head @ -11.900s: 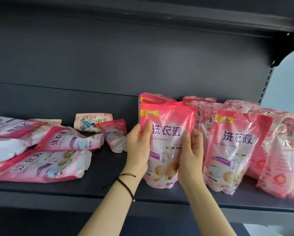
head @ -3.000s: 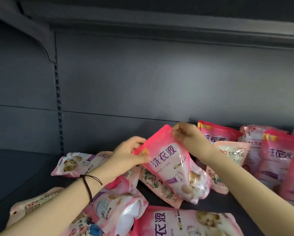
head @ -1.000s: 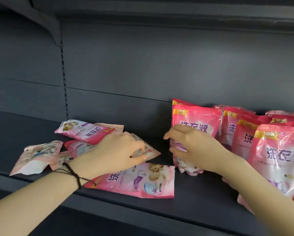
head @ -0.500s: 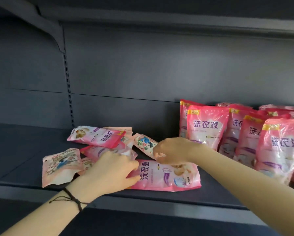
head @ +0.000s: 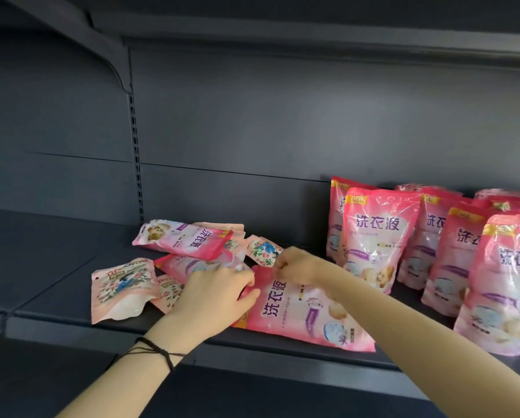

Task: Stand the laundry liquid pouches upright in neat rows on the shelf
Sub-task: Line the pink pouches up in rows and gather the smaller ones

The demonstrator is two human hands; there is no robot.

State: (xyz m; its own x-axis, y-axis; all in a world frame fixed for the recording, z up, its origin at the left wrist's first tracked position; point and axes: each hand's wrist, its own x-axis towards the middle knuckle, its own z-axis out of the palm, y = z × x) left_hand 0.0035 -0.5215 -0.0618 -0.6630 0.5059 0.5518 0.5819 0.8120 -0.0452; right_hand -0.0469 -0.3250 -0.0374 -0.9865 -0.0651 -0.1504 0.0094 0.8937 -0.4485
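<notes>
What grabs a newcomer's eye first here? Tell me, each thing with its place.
The upright pouches, bright pink against the dark shelf, stand in rows at the right. Next, both hands meet at the top edge of a flat pouch near the shelf's front edge: the left hand and the right hand. Behind the left hand lies a loose pile of pouches not yet stood up.
</notes>
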